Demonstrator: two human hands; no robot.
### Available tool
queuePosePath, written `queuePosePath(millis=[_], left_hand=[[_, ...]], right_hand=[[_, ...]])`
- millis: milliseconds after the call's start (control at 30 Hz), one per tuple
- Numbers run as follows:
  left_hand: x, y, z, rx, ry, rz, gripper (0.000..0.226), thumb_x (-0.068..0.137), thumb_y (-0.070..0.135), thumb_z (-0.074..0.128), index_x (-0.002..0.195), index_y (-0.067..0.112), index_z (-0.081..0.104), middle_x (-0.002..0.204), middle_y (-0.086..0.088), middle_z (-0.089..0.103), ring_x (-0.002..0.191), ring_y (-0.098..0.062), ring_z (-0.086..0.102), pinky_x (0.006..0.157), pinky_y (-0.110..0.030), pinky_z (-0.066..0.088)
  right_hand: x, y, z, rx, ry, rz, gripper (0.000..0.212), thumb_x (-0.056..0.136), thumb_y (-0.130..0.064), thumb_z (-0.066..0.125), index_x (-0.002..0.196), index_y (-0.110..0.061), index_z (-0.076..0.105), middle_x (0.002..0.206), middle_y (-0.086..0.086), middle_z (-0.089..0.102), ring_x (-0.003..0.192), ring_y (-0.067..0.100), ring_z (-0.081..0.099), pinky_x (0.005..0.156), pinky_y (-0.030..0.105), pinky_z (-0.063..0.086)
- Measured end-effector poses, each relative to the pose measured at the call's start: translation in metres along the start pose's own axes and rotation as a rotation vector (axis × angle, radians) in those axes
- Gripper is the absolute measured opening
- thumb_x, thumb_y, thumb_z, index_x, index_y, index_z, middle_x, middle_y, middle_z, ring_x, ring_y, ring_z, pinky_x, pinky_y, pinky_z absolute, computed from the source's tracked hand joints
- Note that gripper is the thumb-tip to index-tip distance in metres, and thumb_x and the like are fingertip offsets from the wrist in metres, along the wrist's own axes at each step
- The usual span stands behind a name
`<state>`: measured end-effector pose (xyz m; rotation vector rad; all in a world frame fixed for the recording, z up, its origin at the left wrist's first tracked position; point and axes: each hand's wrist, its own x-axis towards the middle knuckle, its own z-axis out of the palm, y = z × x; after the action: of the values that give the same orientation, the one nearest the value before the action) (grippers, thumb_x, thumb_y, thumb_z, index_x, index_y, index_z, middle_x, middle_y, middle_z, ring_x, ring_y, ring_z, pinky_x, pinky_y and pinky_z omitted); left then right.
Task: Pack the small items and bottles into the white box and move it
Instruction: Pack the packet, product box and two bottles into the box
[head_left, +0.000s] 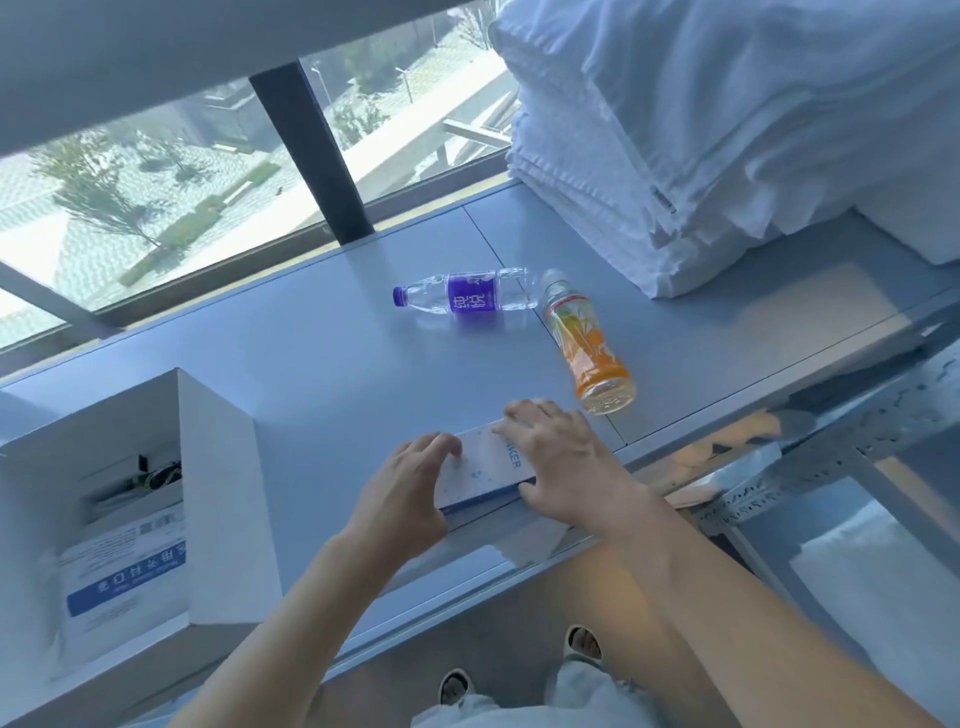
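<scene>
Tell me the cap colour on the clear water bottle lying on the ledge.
Purple, matching its label; the water bottle shows best in the head view.

The counter (322, 364) is a pale blue-grey. The open box (218, 467) on it is white, with a white packet (124, 582) inside bearing a blue band. One bottle (462, 293) is clear with a purple cap and purple label; the other bottle (589, 353) shows orange with green and white leaf patterning. The small carton (483, 467) is white, speckled with blue dots, blue along its edge. The folded towels (701, 130) are white.
</scene>
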<state>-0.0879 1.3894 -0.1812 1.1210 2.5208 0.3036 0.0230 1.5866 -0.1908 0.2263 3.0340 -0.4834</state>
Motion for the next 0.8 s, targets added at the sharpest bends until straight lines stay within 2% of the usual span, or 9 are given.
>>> queuePosePath(millis=[67,133,233,333,533,633,700,800], left_hand=[[0.002,-0.003,-0.001,-0.016,-0.008,0.010,0.062,0.066,0.003,0.059,0.114,0.040,0.042,0.125,0.020,0.050,0.110,-0.015,0.046,0.082,-0.038,0.054],[0.002,-0.006,-0.001,-0.012,-0.014,0.016,0.064,0.066,0.003,0.058,0.112,0.042,0.040,0.126,0.023,0.047,0.112,-0.013,0.044,0.079,-0.038,0.054],[-0.002,-0.010,-0.001,-0.001,-0.014,0.025,0.064,0.067,0.003,0.060,0.113,0.043,0.039,0.127,0.025,0.043,0.114,-0.010,0.042,0.073,-0.036,0.055],[-0.007,-0.012,-0.004,0.011,0.007,0.028,0.064,0.067,0.002,0.060,0.114,0.042,0.040,0.129,0.025,0.043,0.117,-0.011,0.042,0.069,-0.035,0.055],[-0.021,-0.015,-0.033,0.019,0.201,0.044,0.066,0.064,0.000,0.060,0.118,0.036,0.049,0.134,0.022,0.046,0.120,-0.013,0.042,0.060,-0.035,0.054],[-0.030,-0.020,-0.050,0.024,0.271,0.033,0.065,0.065,0.000,0.060,0.119,0.035,0.051,0.134,0.020,0.048,0.121,-0.013,0.043,0.056,-0.027,0.044],[-0.038,-0.024,-0.059,0.011,0.295,0.031,0.065,0.066,-0.001,0.059,0.121,0.033,0.052,0.135,0.018,0.048,0.124,-0.015,0.044,0.060,-0.030,0.048],[-0.050,-0.033,-0.076,-0.007,0.331,0.026,0.067,0.064,-0.001,0.057,0.122,0.033,0.054,0.136,0.018,0.048,0.129,-0.015,0.043,0.073,-0.039,0.057]], right_hand=[[-0.001,0.001,-0.001,-0.005,-0.046,0.016,0.075,0.075,-0.024,0.072,0.145,-0.028,0.044,0.155,-0.001,0.037,0.142,0.023,0.036,0.108,0.041,0.036],[-0.001,0.000,0.000,0.007,-0.073,0.027,0.081,0.074,-0.022,0.073,0.148,-0.028,0.040,0.155,-0.001,0.038,0.143,0.022,0.036,0.109,0.043,0.038],[-0.001,-0.003,0.001,0.036,-0.078,0.017,0.079,0.074,-0.020,0.072,0.145,-0.028,0.041,0.138,-0.004,0.049,0.128,0.021,0.047,0.099,0.042,0.047],[0.000,-0.007,0.000,0.052,-0.054,0.001,0.078,0.074,-0.023,0.072,0.145,-0.028,0.041,0.134,-0.006,0.051,0.123,0.020,0.049,0.096,0.041,0.049],[0.010,-0.023,-0.021,0.071,0.075,-0.041,0.080,0.071,-0.028,0.072,0.145,-0.028,0.043,0.132,-0.009,0.052,0.119,0.019,0.050,0.091,0.041,0.051],[0.019,-0.039,-0.033,0.063,0.122,-0.062,0.078,0.071,-0.026,0.072,0.144,-0.029,0.045,0.132,-0.008,0.053,0.119,0.020,0.051,0.089,0.042,0.051],[0.023,-0.051,-0.040,0.070,0.140,-0.076,0.077,0.071,-0.024,0.073,0.143,-0.029,0.047,0.132,-0.008,0.053,0.119,0.020,0.051,0.090,0.043,0.052],[0.028,-0.070,-0.050,0.083,0.163,-0.089,0.078,0.069,-0.021,0.074,0.143,-0.027,0.049,0.132,-0.008,0.055,0.120,0.022,0.052,0.091,0.044,0.052]])
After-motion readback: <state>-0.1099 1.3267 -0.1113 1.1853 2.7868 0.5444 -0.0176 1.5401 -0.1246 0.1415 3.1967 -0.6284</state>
